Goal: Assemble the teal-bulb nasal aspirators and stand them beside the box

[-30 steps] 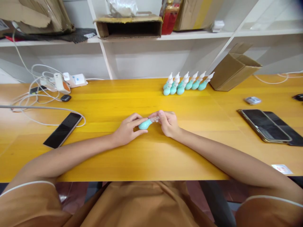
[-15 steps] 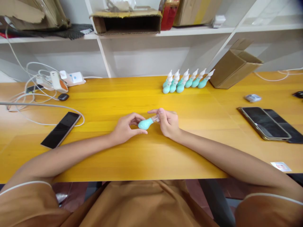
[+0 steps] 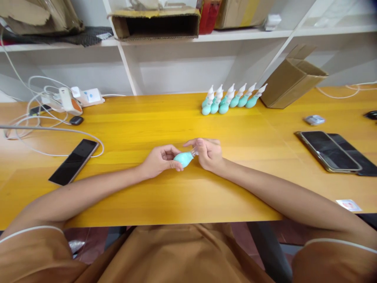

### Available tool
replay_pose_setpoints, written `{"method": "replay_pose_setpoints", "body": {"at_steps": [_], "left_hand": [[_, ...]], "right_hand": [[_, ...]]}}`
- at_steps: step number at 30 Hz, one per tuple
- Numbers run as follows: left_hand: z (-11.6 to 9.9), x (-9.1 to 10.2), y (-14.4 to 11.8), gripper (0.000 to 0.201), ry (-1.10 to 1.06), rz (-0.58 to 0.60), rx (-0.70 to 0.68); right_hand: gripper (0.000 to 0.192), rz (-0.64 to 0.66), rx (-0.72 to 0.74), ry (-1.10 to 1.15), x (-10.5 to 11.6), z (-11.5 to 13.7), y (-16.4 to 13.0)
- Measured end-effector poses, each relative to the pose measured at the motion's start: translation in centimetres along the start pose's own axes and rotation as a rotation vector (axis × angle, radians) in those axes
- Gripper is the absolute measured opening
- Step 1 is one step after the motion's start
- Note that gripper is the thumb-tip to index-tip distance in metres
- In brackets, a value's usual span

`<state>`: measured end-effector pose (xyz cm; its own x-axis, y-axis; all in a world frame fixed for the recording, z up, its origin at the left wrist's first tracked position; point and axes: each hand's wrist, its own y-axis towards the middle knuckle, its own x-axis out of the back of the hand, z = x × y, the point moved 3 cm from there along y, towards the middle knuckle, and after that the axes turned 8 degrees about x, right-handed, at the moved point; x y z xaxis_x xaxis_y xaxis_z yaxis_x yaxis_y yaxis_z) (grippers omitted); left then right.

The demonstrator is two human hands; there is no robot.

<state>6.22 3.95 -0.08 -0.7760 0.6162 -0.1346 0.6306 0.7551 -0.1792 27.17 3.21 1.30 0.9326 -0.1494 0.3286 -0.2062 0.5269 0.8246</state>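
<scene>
Both grips closed on one teal bulb (image 3: pixel 183 158): left hand (image 3: pixel 159 160) pinching the rounded body, right hand (image 3: pixel 208 154) pinching the clear tip at its other end. Held just above the table (image 3: pixel 165 196), near the middle of its front half.

Behind everything, white shelving (image 3: pixel 176 59) along the wall, carrying an open cardboard tray (image 3: pixel 156 24) and a crumpled brown box (image 3: pixel 38 17). Below it, the wide yellow wooden table, glossy, grain running left to right. Far right at the back, a tilted cardboard box (image 3: pixel 291 80) resting on the table against the shelving. Right side, two dark phones (image 3: pixel 332 151) lying overlapped, screens up. Left side, another dark phone (image 3: pixel 73 161) set at an angle, a white cable (image 3: pixel 53 133) looped beside it and leading back to a power strip (image 3: pixel 85 96). Back centre, just beside the tilted box, a tight cluster of teal bulbs with white tips (image 3: pixel 229 101). Smaller still: a little wrapped packet (image 3: pixel 314 119) near the two phones, and a small card (image 3: pixel 349 205) at the front right edge.
</scene>
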Motion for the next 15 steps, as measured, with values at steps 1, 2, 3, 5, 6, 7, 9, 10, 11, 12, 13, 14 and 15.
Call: {"method": "replay_pose_setpoints", "body": {"at_steps": [1, 2, 3, 5, 6, 7, 9, 10, 11, 12, 13, 14, 15], "left_hand": [[0.03, 0.03, 0.08, 0.060, -0.003, -0.008, -0.004], [0.06, 0.06, 0.16, 0.060, -0.006, -0.020, -0.014], [0.10, 0.08, 0.25, 0.061, -0.007, -0.033, -0.025], [0.21, 0.13, 0.44, 0.062, -0.010, -0.052, -0.046], [0.29, 0.15, 0.52, 0.063, -0.011, -0.057, -0.052], [0.39, 0.17, 0.60, 0.063, -0.012, -0.061, -0.055], [0.60, 0.24, 0.71, 0.065, -0.013, -0.070, -0.062], [0.70, 0.27, 0.75, 0.066, -0.013, -0.076, -0.068], [0.80, 0.29, 0.78, 0.066, -0.011, -0.080, -0.075], [0.89, 0.29, 0.80, 0.066, -0.008, -0.083, -0.083], [0.94, 0.27, 0.82, 0.066, -0.006, -0.081, -0.090], [0.97, 0.22, 0.82, 0.066, -0.002, -0.074, -0.096], [0.93, 0.17, 0.82, 0.065, 0.005, -0.068, -0.106]], "right_hand": [[0.062, -0.008, -0.001, -0.002, -0.01, 0.03, -0.01], [0.062, -0.017, -0.007, -0.004, -0.02, 0.04, -0.01], [0.062, -0.026, -0.018, -0.007, -0.05, 0.02, -0.01], [0.063, -0.043, -0.048, -0.021, -0.16, -0.08, -0.02], [0.064, -0.049, -0.063, -0.031, -0.24, -0.15, -0.03], [0.064, -0.053, -0.076, -0.038, -0.33, -0.21, -0.06], [0.065, -0.060, -0.095, -0.040, -0.51, -0.32, -0.14], [0.064, -0.067, -0.101, -0.037, -0.56, -0.35, -0.18], [0.064, -0.072, -0.107, -0.033, -0.59, -0.34, -0.21], [0.064, -0.069, -0.109, -0.030, -0.61, -0.29, -0.22], [0.064, -0.063, -0.105, -0.024, -0.60, -0.19, -0.19], [0.063, -0.052, -0.097, -0.018, -0.59, -0.07, -0.13], [0.063, -0.034, -0.090, -0.011, -0.56, 0.04, -0.01]]}}
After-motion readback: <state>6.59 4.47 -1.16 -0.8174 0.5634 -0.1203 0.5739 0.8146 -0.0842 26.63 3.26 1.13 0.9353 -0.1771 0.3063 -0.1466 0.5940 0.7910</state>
